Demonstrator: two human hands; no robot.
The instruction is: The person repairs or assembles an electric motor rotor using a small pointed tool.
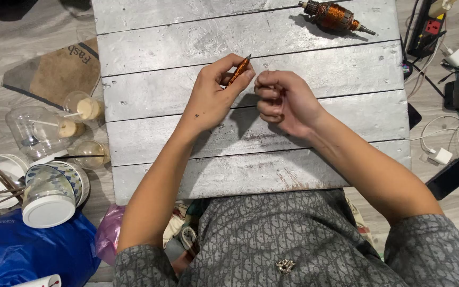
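My left hand (212,95) pinches a thin rod wound with copper wire (239,70) between thumb and fingers, tip pointing up and right. My right hand (282,101) is curled into a loose fist just right of it, fingertips close to the rod; whether it holds a fine wire strand is too small to tell. Both hands hover over a silver-painted plank table (314,159). A motor armature with copper windings (334,16) lies at the table's far right edge.
Left of the table on the floor are clear plastic cups (81,109), stacked bowls with chopsticks (6,180), a white lid (49,210) and a blue bag (27,250). To the right lie a power strip (426,26), chargers, cables and a dark phone (450,178).
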